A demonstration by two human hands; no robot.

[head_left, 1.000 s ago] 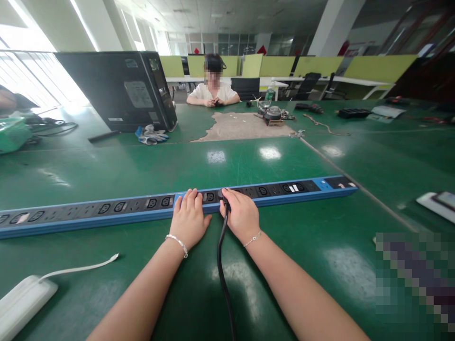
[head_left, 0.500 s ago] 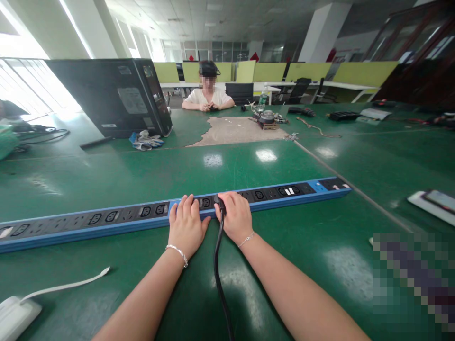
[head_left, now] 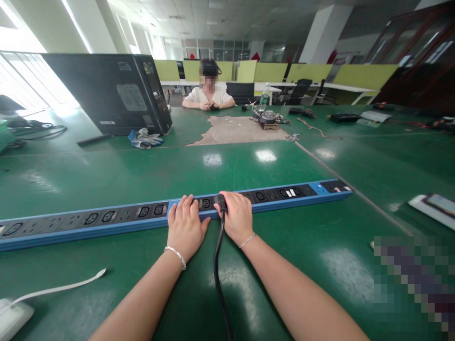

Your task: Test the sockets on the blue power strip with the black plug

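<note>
Head view: the right grip [head_left: 237, 215] is closed round the black plug [head_left: 219, 201], which sits on top of the blue power strip [head_left: 295, 199], its cable [head_left: 215, 260] trailing toward the wearer; the left grip [head_left: 186, 226] lies flat, fingers extended, across the strip. The strip's long axis runs left to right over the green counter [head_left: 149, 173], right end slightly farther off. More of the plug shows than half a second ago.

- Shows a green counter [head_left: 142, 175], stripped to a beige patch [head_left: 234, 130] near the far edge.
- Bears a long blue-and-black power strip [head_left: 206, 204], running roughly parallel to that edge.
- Carries a black computer case [head_left: 103, 94] toward the far left, with gloves [head_left: 145, 139] just beside.
- Holds a white adapter [head_left: 16, 316] at near left.
</note>
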